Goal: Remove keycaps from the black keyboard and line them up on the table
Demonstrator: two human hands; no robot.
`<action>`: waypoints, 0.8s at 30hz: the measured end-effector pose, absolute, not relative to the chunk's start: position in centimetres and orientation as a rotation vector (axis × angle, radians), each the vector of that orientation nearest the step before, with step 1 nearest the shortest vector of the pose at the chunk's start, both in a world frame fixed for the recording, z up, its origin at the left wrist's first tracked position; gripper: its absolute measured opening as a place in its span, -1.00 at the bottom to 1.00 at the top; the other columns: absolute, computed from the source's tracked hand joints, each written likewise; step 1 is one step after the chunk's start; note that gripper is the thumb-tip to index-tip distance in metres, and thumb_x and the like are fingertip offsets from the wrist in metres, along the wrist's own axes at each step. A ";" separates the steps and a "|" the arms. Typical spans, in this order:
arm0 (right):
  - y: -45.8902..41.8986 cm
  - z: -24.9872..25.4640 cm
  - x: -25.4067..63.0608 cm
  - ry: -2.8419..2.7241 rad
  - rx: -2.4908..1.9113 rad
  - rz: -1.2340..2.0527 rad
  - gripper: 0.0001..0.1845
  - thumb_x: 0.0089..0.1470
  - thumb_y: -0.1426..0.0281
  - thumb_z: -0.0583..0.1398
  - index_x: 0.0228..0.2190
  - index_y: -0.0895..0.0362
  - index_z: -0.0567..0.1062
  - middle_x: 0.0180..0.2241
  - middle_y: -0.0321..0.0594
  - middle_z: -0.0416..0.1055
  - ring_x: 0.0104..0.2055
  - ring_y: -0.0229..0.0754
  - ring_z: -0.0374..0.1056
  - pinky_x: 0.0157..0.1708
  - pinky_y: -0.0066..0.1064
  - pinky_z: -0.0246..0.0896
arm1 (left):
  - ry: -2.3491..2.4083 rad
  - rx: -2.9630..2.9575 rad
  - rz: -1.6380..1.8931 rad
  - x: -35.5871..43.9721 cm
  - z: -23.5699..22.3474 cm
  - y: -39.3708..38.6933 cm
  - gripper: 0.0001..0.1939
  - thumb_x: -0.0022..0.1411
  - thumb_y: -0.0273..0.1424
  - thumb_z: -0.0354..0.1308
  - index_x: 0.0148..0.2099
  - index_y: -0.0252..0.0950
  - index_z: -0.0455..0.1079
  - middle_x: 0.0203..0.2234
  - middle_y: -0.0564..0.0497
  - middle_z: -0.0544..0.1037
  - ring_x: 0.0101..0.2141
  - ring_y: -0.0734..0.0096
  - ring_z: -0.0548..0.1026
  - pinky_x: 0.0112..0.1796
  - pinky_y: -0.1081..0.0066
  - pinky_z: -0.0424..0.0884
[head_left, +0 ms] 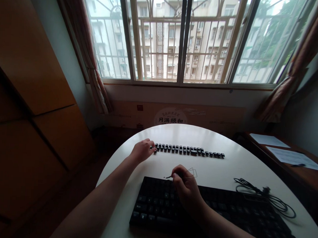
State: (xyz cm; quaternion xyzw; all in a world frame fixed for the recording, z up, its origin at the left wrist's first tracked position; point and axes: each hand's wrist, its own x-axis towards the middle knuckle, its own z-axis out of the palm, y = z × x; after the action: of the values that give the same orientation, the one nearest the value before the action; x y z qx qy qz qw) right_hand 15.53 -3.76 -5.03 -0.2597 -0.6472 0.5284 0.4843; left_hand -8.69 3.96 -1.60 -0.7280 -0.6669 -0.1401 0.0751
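Where the round white table (226, 143) meets the window wall, a row of loose black keycaps (189, 150) lies in a line, well beyond the keyboard (218, 209). The left hand (142, 150) rests at the left end of that row, its fingers curled and the fingertips touching the end cap; whether they pinch it or merely press on it cannot be told. The right hand (186, 187) hovers over the keyboard's far edge, fingers closed narrowly on a thin wire puller (189, 173), whose loop lies on the table just beyond the knuckles and whose dark tip sticks out to the left. The keyboard is black, lies nearest the person, and several of its upper-left keys look missing, though the dim light makes this hard to judge. Its legends are too small to read. A coiled black cable (263, 197) lies on the table to the right of the keyboard, near its far corner.

Behind the table, a cardboard box (180, 116) leans against the wall under the window; its round emblem bears four Chinese characters, 月满颐和. Smaller print above them is unreadable. Papers (291, 156) lie on a wooden side desk at right, a pen beside them.
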 end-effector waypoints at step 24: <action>-3.8 -4.5 15.8 -1.637 -0.543 1.312 -0.92 0.13 0.37 0.13 -0.30 0.11 0.37 -0.51 -0.37 0.22 -0.55 -0.32 0.07 -0.56 -0.51 0.05 | -2.082 -2.676 0.195 -0.6 -0.6 2.4 -0.65 0.28 -0.15 0.03 -0.26 -0.21 0.58 -0.33 -0.05 0.61 -0.36 0.27 0.49 -0.34 0.41 0.33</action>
State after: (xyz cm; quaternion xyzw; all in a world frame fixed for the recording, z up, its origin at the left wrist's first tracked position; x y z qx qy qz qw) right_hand 15.80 -3.82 -4.54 -0.2213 -0.6677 0.5349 0.4681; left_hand -0.64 2.42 -0.62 -0.7815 -0.6082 0.0570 -0.1268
